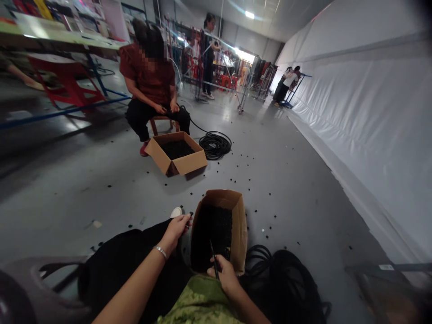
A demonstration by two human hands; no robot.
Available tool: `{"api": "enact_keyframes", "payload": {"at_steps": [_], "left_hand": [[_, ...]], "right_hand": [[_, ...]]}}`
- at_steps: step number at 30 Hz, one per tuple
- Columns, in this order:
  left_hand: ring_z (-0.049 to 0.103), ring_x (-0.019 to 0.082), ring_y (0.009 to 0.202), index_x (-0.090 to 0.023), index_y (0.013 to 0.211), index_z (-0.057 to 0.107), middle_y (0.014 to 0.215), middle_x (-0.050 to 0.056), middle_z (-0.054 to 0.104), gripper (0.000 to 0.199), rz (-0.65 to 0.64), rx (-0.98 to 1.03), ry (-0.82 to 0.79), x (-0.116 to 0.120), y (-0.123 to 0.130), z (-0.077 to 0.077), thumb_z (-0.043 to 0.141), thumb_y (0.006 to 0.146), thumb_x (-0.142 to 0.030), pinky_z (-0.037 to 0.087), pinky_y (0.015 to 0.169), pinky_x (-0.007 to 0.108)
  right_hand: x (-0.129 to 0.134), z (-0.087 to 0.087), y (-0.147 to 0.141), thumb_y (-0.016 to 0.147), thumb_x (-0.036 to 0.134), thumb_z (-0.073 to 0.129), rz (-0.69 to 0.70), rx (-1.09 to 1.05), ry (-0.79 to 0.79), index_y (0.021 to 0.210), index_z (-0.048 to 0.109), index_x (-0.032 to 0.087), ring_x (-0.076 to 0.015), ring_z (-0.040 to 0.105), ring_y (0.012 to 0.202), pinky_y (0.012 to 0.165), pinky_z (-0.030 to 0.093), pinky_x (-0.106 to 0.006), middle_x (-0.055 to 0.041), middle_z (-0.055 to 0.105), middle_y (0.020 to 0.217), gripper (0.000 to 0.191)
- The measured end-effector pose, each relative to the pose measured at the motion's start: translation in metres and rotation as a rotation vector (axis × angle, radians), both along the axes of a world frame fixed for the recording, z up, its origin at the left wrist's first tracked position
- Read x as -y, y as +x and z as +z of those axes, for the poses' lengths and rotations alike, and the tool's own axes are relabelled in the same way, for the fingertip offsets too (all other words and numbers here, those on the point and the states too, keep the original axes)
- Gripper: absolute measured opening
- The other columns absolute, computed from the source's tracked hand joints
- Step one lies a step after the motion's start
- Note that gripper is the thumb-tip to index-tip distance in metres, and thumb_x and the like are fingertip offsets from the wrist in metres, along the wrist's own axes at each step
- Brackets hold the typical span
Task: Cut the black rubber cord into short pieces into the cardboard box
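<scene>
An open cardboard box (240, 220) stands close in front of me, with many small black pieces (222, 225) inside. My left hand (178, 228) is by the box's left edge, pinching a small black piece (191, 213) between thumb and fingers. Over the near end of the box, my right hand (223, 273) is closed around a slim black pointed tool (213, 256); its exact kind is unclear. The tool's tip points up and away from me, over the black pieces. A loose coil of black tubing (293, 279) lies right of the box.
Across from me a seated person (150, 76) works over a second cardboard box (192, 163) of black bits, beside a coil of black tubing (216, 145). Small black scraps dot the grey floor (270, 153). A white sheet wall (371, 112) runs along the right.
</scene>
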State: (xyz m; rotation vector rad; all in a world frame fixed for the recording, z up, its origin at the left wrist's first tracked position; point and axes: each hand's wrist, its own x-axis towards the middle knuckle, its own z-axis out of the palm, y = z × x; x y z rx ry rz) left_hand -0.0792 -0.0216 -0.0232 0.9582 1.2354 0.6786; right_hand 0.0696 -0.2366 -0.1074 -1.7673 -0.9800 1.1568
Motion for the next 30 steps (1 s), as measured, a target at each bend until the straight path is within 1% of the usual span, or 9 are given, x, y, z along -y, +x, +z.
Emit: {"api": "enact_keyframes", "payload": {"at_steps": [4,7,9,12,15,17,19,24,30], "left_hand": [[0.045,0.01,0.045,-0.015,0.069,0.06,0.057,0.0,0.058,0.059,-0.007,-0.025,-0.029,0.0,0.002,0.003,0.075,0.046,-0.067,0.032,0.048,0.023],[0.042,0.009,0.045,-0.016,0.071,0.06,0.053,-0.003,0.053,0.057,-0.052,-0.042,-0.006,0.002,0.008,0.002,0.071,0.051,-0.068,0.029,0.048,0.022],[0.039,0.009,0.045,-0.016,0.07,0.061,0.052,-0.005,0.05,0.052,-0.13,-0.076,0.039,0.004,0.012,-0.001,0.067,0.057,-0.067,0.027,0.048,0.023],[0.039,0.01,0.049,-0.018,0.062,0.057,0.051,-0.004,0.048,0.042,-0.273,-0.168,0.131,0.009,0.015,-0.005,0.064,0.068,-0.059,0.026,0.05,0.023],[0.041,0.01,0.052,-0.018,0.06,0.055,0.054,-0.003,0.049,0.033,-0.354,-0.186,0.158,0.014,0.013,-0.005,0.062,0.076,-0.045,0.028,0.052,0.023],[0.04,0.009,0.051,-0.017,0.065,0.057,0.055,-0.003,0.05,0.026,-0.348,-0.157,0.116,0.017,0.011,-0.002,0.061,0.078,-0.039,0.028,0.051,0.022],[0.038,0.009,0.048,-0.017,0.076,0.059,0.057,-0.004,0.051,0.019,-0.316,-0.096,0.045,0.019,0.01,0.002,0.06,0.08,-0.036,0.027,0.049,0.022],[0.039,0.006,0.046,-0.017,0.08,0.056,0.063,-0.003,0.056,0.019,-0.272,0.066,-0.052,0.032,0.011,0.011,0.063,0.081,-0.035,0.028,0.047,0.02],[0.04,0.006,0.049,-0.017,0.08,0.057,0.065,-0.003,0.058,0.022,-0.362,0.065,-0.025,0.049,0.02,0.01,0.064,0.081,-0.038,0.03,0.048,0.02]], "right_hand": [[0.008,0.013,0.008,0.072,0.041,0.074,-0.044,-0.138,0.003,0.103,0.067,0.019,-0.0144,0.056,0.061,0.058,0.042,-0.024,0.0031,0.059,0.069,0.039],[0.013,0.02,0.014,0.072,0.056,0.074,-0.059,-0.199,-0.005,0.118,0.066,0.016,-0.015,0.059,0.056,0.054,0.043,-0.025,0.001,0.062,0.068,0.061],[0.015,0.021,0.017,0.073,0.063,0.073,-0.065,-0.224,-0.023,0.128,0.064,0.015,-0.0156,0.061,0.055,0.054,0.043,-0.025,-0.0006,0.065,0.069,0.074],[0.014,0.02,0.018,0.072,0.067,0.073,-0.101,-0.248,-0.064,0.134,0.061,0.015,-0.0142,0.059,0.053,0.053,0.042,-0.024,0.0009,0.062,0.065,0.082],[0.002,0.023,0.018,0.072,0.065,0.073,-0.141,-0.263,-0.103,0.134,0.061,0.016,-0.0126,0.055,0.051,0.051,0.041,-0.024,0.0027,0.06,0.065,0.079],[-0.011,0.028,0.017,0.073,0.061,0.073,-0.092,-0.25,-0.104,0.131,0.062,0.018,-0.0132,0.057,0.054,0.053,0.043,-0.025,0.0011,0.063,0.071,0.073],[-0.025,0.034,0.016,0.074,0.056,0.074,-0.068,-0.204,-0.022,0.127,0.065,0.02,-0.0148,0.062,0.065,0.061,0.048,-0.026,-0.001,0.065,0.081,0.064],[-0.05,0.046,0.011,0.086,0.049,0.065,0.033,-0.155,0.068,0.135,0.061,0.02,-0.0166,0.065,0.078,0.073,0.051,-0.028,-0.0032,0.065,0.092,0.057],[-0.053,0.052,0.011,0.086,0.048,0.064,0.11,-0.061,0.08,0.13,0.063,0.02,-0.0173,0.063,0.081,0.072,0.051,-0.027,-0.0045,0.066,0.097,0.052]]}}
